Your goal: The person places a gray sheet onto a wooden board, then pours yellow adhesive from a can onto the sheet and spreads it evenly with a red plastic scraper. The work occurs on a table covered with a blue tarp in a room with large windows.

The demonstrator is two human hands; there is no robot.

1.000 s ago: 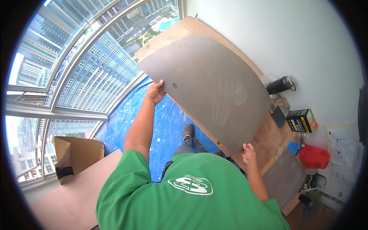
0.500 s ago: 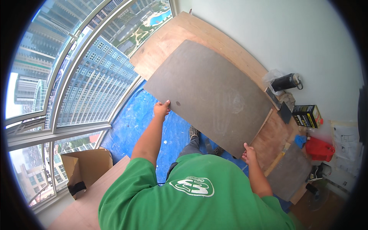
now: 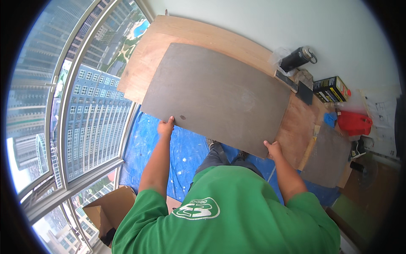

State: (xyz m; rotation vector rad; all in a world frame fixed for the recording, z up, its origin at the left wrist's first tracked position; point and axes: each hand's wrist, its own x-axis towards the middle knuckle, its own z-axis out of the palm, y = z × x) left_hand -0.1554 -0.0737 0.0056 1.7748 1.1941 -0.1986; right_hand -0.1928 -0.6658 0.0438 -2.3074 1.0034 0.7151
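Observation:
A large, flat grey-brown sheet (image 3: 215, 93) is held in front of me above a plywood-topped surface (image 3: 144, 63). It has a small dark spot near my left hand and a pale smudge toward its right side. My left hand (image 3: 166, 126) grips the sheet's near edge toward the left, thumb on top and fingers underneath. On the near right corner, my right hand (image 3: 273, 150) holds it the same way. The fingers beneath the sheet are hidden in both cases.
Along the wall stand a black bottle (image 3: 296, 59), a black-and-yellow can (image 3: 331, 89) and a red container (image 3: 354, 123). Another grey sheet (image 3: 327, 156) lies at right. Blue plastic (image 3: 186, 150) covers the floor. A cardboard box (image 3: 111, 207) sits beside the windows (image 3: 95, 106) at left.
My view has turned, and the sheet now lies more level across it, its right end raised relative to before. Both hands keep their hold on the near edge.

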